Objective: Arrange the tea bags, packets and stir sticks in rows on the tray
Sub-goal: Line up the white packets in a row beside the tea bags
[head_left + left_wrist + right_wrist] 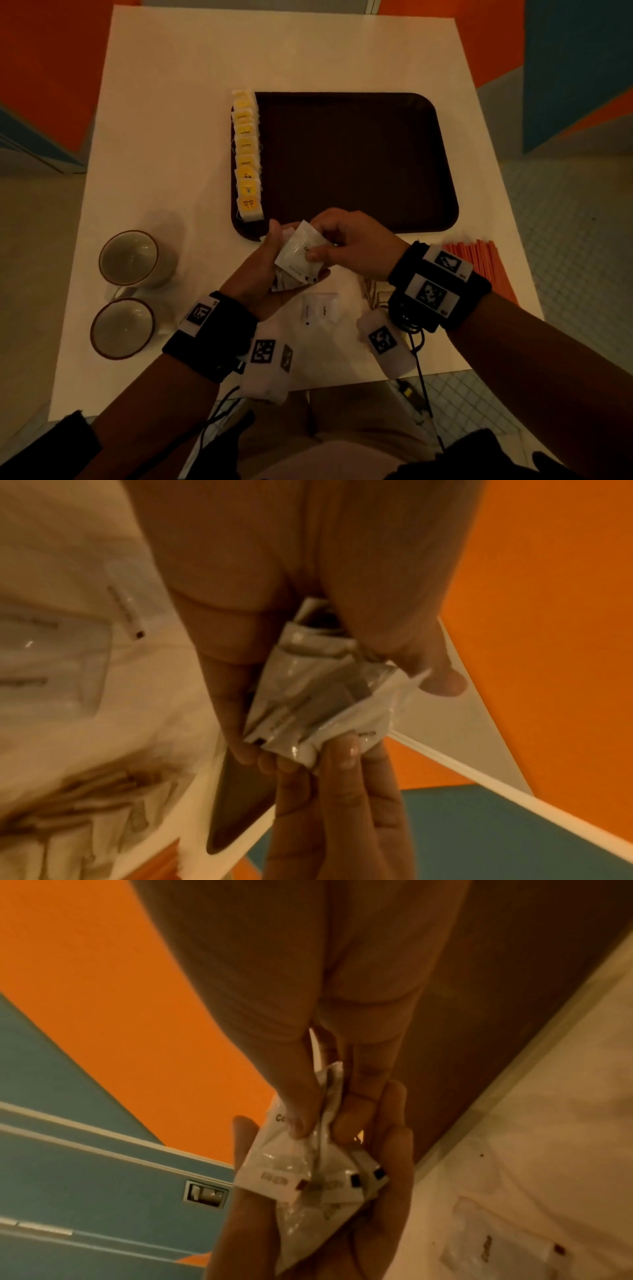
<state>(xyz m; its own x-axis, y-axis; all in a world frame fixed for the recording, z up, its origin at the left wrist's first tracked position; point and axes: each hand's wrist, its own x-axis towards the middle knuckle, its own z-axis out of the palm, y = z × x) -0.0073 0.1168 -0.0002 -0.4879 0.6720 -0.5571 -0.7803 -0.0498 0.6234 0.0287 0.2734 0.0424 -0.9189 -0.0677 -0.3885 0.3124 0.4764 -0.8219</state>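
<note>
A dark brown tray (359, 157) lies on the white table, with a row of yellow tea bags (247, 161) standing along its left edge. Just in front of the tray, my left hand (274, 260) cradles a stack of white coffee packets (298, 260) (308, 696). My right hand (339, 240) pinches the top packet (318, 1123) between thumb and fingers. One more white packet (320, 310) lies flat on the table below my hands. Wooden stir sticks (370, 291) lie under my right wrist, mostly hidden.
Two empty cups (132, 257) (121, 327) stand at the front left of the table (178, 102). A pile of orange-red sticks (486, 263) lies at the right edge. Orange and blue walls surround the table.
</note>
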